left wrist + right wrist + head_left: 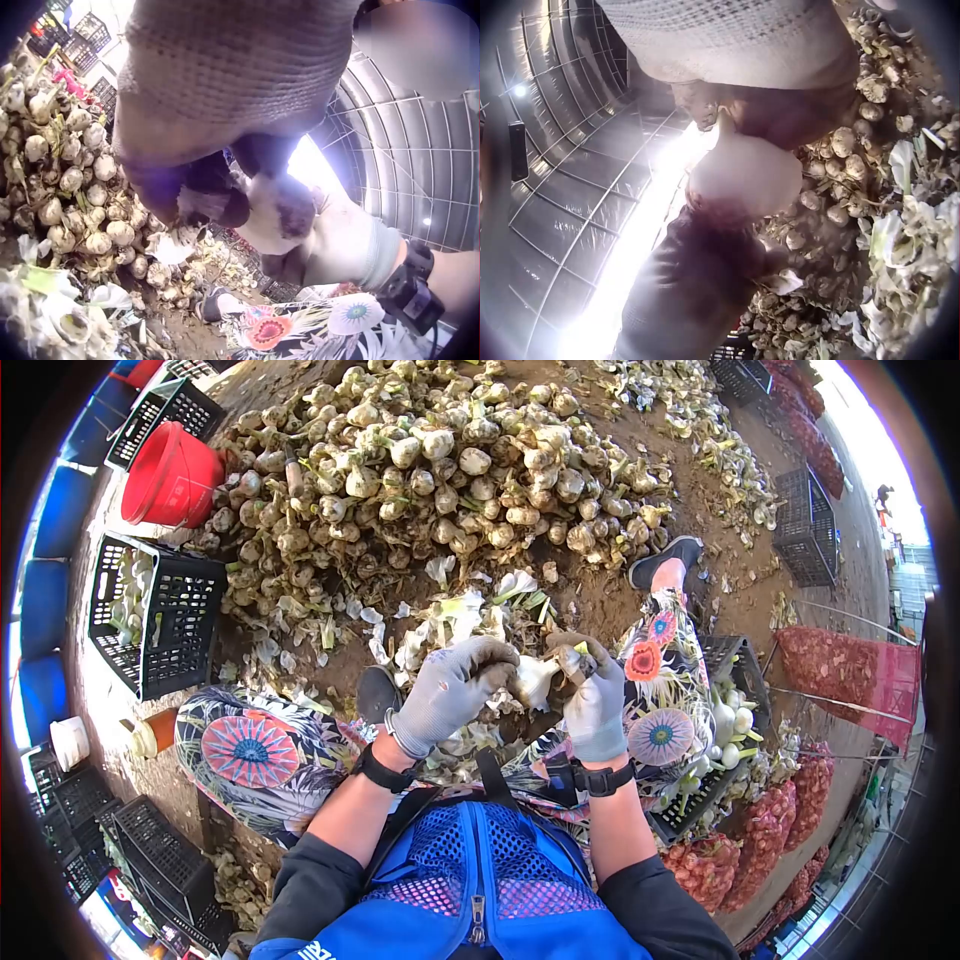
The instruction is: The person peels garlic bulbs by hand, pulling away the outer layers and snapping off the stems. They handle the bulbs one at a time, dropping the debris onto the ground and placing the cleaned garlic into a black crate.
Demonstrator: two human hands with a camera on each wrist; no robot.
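Observation:
A white garlic bulb (535,682) is held in front of the person's lap. My right hand (596,705), in a soiled pale work glove, grips it at its short stem side. Beside it, my gloved left hand (455,690) has curled fingers right at the bulb's other side. In the left wrist view, a whitish strip of garlic skin (201,204) shows between the left thumb and fingers. The right wrist view shows the bulb (746,176) large, with the left fingers close under it. Peeled skins (465,615) lie on the ground just beyond the hands.
A large heap of unpeeled garlic (440,470) spreads ahead. On the left stand a red bucket (175,475) and a black crate (165,615). By the right leg, another crate (690,810) holds cleaned white bulbs. Filled red net bags (760,830) lie further right.

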